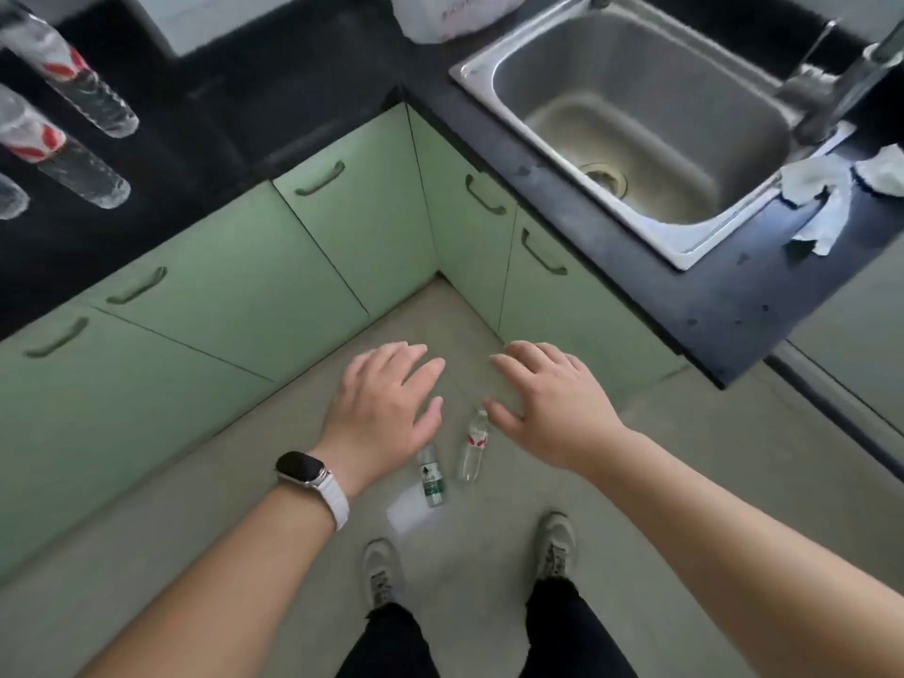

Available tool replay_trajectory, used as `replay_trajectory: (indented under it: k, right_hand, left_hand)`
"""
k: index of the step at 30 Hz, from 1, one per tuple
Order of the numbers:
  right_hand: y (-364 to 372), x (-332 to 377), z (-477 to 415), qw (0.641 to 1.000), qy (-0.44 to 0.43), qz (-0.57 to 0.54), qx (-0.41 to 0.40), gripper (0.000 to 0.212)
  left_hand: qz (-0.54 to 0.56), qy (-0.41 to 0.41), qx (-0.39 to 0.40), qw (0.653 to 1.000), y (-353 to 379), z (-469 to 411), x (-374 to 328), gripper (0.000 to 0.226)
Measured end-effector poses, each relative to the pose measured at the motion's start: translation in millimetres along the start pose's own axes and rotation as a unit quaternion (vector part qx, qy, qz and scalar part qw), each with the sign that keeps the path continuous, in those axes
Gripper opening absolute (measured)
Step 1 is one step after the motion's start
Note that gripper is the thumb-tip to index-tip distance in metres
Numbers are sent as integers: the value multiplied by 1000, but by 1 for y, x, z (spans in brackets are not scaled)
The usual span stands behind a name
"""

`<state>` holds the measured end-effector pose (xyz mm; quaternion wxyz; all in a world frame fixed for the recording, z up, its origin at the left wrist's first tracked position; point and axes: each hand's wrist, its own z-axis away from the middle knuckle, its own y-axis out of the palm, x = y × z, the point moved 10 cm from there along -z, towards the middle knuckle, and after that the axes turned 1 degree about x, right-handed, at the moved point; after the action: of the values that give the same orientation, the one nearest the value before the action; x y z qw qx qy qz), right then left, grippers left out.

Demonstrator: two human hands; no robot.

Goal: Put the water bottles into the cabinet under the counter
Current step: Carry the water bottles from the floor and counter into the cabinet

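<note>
Bottles [450, 462] below open, empty hands [469, 398]

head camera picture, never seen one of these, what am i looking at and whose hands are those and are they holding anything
This is one wide-angle camera worn on a person's head, looking down past their arms to their shoes. The left hand, with a dark smartwatch on a white strap at its wrist, and the right hand are both spread open and hold nothing. Below them, on the grey floor, lie two small clear plastic bottles: one with a green label, one with a red label. Around the corner stand pale green cabinet doors, all closed, under a black countertop with a steel sink. More clear bottles with red labels lie on the counter at the left.
</note>
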<state>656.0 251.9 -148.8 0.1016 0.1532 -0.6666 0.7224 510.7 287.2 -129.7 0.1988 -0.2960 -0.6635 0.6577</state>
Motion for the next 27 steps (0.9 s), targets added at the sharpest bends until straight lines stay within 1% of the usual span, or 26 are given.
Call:
replay_trajectory:
  k: [3,7,11,16,19,23,25,27]
  right_hand:
    - [58,-10,-16,1000,11,-14,21,51]
    - [146,-22,-37,999,24,-26,40,46]
    - [246,-43,-46,995,55,-32,74,50]
    - [391,-92,-47,981,104,-35,160,53]
    - [474,-123,-42,970,139,-42,194,53]
    - [575,-161,-36,955,193,-70,216,54]
    - [619,-178,-33,944,227,-94,219,59]
    - [657,-194,-27,931,271,-119,216,63]
  left_hand:
    - [15,-6,24,1000,55,6,24,40]
    - [31,-3,34,999,142,12,56,40]
    - [49,-21,68,996,250,21,87,39]
    - [100,-65,125,985,402,44,118,46]
    - [134,-105,153,973,490,69,132,46]
    - [167,-168,162,958,585,100,146,40]
    - [190,-213,175,942,628,116,154,40]
    - [216,-274,187,918,669,134,161,45]
